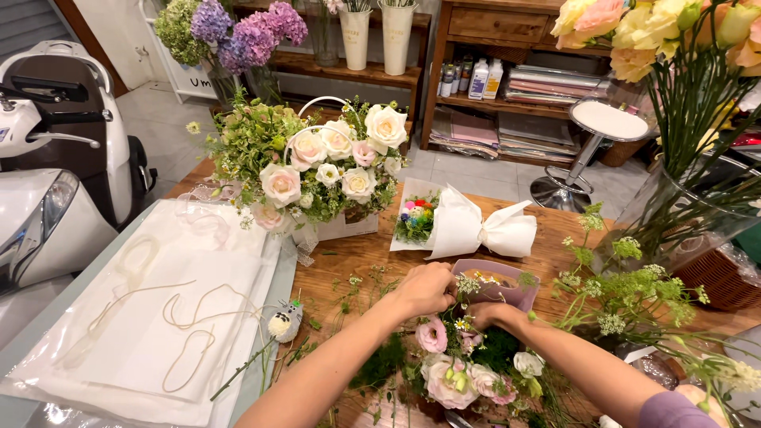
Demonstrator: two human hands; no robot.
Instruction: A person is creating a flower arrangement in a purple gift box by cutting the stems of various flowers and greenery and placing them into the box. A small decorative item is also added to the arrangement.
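- My fingers first: left hand (428,289) is curled shut, pinching small stems over the lilac box (498,284); right hand (489,315) is tucked into the blooms, can't tell its grip.
- Biggest thing nearby: the rose basket (321,170), back left on the wooden table (357,257).
- White wrapped bouquet (468,226), just behind the box.
- Pink and white flowers (452,372) sit right below my hands.
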